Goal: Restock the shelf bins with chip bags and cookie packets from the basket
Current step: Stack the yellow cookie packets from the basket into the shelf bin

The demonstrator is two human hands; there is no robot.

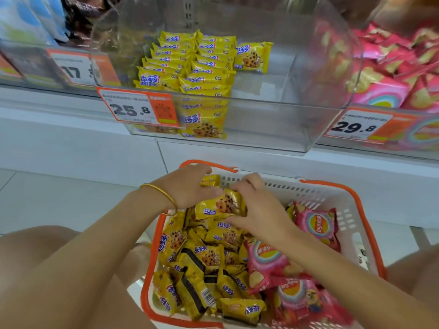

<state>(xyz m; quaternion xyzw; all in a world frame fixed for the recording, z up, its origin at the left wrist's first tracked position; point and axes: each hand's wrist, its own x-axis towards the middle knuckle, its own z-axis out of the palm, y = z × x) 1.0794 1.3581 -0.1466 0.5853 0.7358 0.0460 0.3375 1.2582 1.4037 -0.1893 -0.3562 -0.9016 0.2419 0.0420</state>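
Note:
A white basket with an orange rim [356, 210] stands on the floor between my knees. Several yellow cookie packets [202, 269] fill its left side and pink chip bags [316, 224] its right. My left hand [190, 186] and my right hand [256, 205] together grip a small stack of yellow cookie packets [221, 205] at the basket's far end. Above, a clear shelf bin [273, 119] holds rows of the same yellow cookie packets [190, 65] on its left; its right half is bare.
A second clear bin [403, 129] to the right holds pink chip bags [392, 67]. Orange price tags reading 25.8 [137, 108] and 29.8 [363, 124] hang on the bin fronts. More goods sit on the shelf at the upper left [35, 20]. White floor tiles surround the basket.

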